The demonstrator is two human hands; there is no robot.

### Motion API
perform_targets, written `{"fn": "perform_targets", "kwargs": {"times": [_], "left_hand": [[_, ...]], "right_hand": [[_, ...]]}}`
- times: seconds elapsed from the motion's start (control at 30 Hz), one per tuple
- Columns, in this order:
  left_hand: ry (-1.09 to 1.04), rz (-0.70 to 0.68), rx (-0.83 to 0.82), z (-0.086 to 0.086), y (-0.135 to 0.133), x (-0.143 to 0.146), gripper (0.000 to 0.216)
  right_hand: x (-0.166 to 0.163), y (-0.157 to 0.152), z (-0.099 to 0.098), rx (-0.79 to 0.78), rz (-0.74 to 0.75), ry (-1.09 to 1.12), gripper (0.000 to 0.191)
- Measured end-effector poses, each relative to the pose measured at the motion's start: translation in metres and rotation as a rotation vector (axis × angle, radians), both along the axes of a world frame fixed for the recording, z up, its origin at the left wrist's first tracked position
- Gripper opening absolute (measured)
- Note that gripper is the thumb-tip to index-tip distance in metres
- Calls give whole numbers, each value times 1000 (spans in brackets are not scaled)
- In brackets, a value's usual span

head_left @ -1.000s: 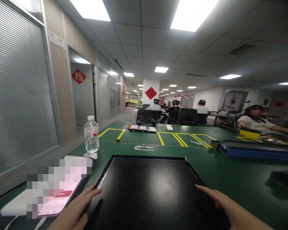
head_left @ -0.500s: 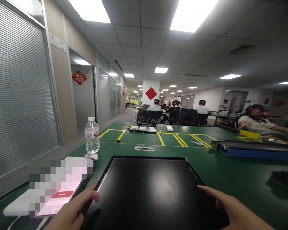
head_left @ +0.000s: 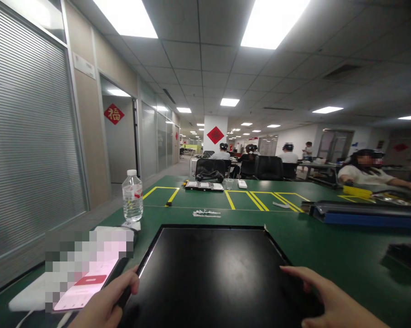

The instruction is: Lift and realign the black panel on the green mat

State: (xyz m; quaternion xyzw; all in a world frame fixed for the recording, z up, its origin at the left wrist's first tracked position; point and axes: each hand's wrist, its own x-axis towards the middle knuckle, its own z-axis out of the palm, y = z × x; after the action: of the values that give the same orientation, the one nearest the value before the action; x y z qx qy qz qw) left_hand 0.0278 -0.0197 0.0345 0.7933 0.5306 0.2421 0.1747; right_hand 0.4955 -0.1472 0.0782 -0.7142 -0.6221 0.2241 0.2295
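Observation:
A large flat black panel [head_left: 212,269] lies on the green table [head_left: 328,246] straight in front of me. My left hand [head_left: 105,300] is at the panel's near left edge, its fingers curled over that edge. Beside this hand lies a phone [head_left: 85,284] with a pink screen. My right hand [head_left: 325,298] rests on the panel's near right edge with the index finger stretched out flat and the thumb apart. Both wrists run off the bottom of the picture.
A water bottle [head_left: 132,196] stands at the left. A white device [head_left: 24,296] with a cable lies under the phone. Blue and black trays [head_left: 366,214] sit at the right, small trays [head_left: 204,185] further back. Several people sit at far desks.
My left hand has drawn back toward me and its outstretched finger has curled onto the panel's edge. My right hand has barely moved. The view has tipped slightly.

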Motion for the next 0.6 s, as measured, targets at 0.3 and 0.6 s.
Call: {"fn": "perform_targets", "kwargs": {"times": [0.3, 0.6], "left_hand": [[-9, -1, 162, -38, 21, -15, 50], [-33, 20, 225, -57, 28, -24, 42]], "right_hand": [[17, 21, -16, 251, -189, -188, 45], [20, 23, -27, 220, -254, -232, 39]]}}
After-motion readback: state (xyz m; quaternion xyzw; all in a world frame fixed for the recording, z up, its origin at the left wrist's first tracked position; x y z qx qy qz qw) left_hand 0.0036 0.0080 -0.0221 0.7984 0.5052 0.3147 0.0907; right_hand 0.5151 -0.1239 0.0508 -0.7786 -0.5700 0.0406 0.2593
